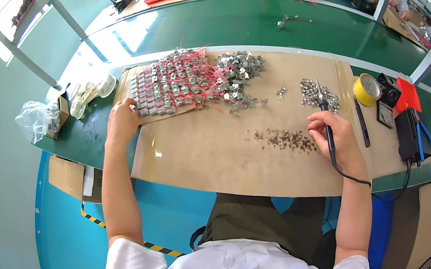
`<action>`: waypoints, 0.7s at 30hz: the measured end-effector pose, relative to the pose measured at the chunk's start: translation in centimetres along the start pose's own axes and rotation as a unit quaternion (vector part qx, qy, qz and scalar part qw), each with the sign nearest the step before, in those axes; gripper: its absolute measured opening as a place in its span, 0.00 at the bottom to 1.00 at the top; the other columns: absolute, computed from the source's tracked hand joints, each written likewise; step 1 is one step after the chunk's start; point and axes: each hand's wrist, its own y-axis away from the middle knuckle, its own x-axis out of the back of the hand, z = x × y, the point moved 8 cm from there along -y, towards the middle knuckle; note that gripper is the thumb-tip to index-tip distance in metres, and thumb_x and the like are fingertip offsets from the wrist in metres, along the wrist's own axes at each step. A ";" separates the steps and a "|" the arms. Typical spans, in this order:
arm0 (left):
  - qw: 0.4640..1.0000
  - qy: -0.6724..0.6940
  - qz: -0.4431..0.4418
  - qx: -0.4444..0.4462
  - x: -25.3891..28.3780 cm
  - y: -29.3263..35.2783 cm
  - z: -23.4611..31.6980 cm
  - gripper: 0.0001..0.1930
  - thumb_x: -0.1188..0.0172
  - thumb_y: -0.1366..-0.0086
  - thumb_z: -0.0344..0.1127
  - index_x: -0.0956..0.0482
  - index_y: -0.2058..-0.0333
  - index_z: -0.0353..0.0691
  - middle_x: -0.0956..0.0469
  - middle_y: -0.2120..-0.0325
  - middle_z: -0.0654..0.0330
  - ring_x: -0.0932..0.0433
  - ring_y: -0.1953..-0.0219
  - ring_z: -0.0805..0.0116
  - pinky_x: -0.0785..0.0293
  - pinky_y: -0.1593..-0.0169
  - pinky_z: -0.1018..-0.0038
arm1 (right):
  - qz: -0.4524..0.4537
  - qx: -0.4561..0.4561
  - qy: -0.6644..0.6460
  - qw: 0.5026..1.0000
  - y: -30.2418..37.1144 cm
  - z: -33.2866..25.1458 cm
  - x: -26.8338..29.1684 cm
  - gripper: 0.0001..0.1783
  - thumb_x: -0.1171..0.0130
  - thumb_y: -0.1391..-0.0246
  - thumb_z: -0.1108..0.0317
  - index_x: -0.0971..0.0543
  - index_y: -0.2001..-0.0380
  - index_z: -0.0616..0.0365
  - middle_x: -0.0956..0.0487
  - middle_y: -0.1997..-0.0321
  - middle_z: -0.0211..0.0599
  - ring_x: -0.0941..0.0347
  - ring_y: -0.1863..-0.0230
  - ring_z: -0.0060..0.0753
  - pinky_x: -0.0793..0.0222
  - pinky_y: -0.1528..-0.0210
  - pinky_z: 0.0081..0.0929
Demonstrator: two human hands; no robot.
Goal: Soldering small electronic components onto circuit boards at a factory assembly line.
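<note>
My right hand [336, 133] is wrapped round a soldering iron [328, 125], its tip pointing away from me over a pile of small silver metal parts [312, 93]. At the near left corner of a cardboard sheet covered in rows of small grey motors [172, 87] with red wires, my left hand [123, 119] has its fingers drawn together. Whatever lies between those fingertips is too small to make out. Loose metal motors [240, 75] are heaped against the right side of the rows. Small dark brown parts [285, 139] lie scattered left of my right hand.
Brown cardboard [212, 146] covers the bench. On the right are a yellow tape roll [366, 89], a black pen-shaped tool [362, 123] and a black soldering station [409, 138]. A small fan [103, 87] and plastic bag [35, 120] stand left. People work at farther benches.
</note>
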 end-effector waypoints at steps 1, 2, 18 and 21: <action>1.000 0.002 0.000 -0.003 0.6 -0.4 0.3 0.15 0.32 0.35 0.27 0.15 0.50 0.36 0.14 0.58 0.47 0.14 0.55 0.50 0.20 0.49 0.58 | 0.002 -0.001 0.002 1.000 0.0 0.1 0.0 0.18 0.33 0.48 0.86 0.18 0.54 0.60 0.15 0.66 0.38 0.16 0.65 0.30 0.22 0.61 0.25; 0.999 -0.011 -0.046 0.004 0.6 -0.8 0.6 0.15 0.32 0.35 0.30 0.15 0.49 0.37 0.14 0.55 0.45 0.16 0.50 0.46 0.21 0.44 0.57 | 0.002 -0.004 -0.009 1.000 0.1 0.3 0.0 0.18 0.33 0.48 0.86 0.18 0.54 0.60 0.15 0.66 0.38 0.16 0.65 0.30 0.22 0.61 0.26; 0.967 0.201 0.156 -0.017 5.7 2.5 2.2 0.14 0.35 0.25 0.34 0.18 0.47 0.32 0.14 0.67 0.57 0.18 0.68 0.69 0.21 0.61 0.71 | 0.015 0.018 0.013 1.000 -0.1 0.2 0.7 0.16 0.32 0.46 0.83 0.17 0.54 0.58 0.14 0.65 0.38 0.15 0.63 0.35 0.19 0.59 0.29; 0.954 0.271 -0.023 -0.127 3.4 6.9 10.7 0.14 0.34 0.26 0.31 0.18 0.45 0.36 0.17 0.68 0.60 0.19 0.66 0.72 0.22 0.60 0.72 | 0.013 0.024 -0.007 1.000 -0.4 0.3 0.6 0.16 0.32 0.46 0.83 0.17 0.54 0.57 0.14 0.65 0.38 0.14 0.63 0.33 0.19 0.58 0.28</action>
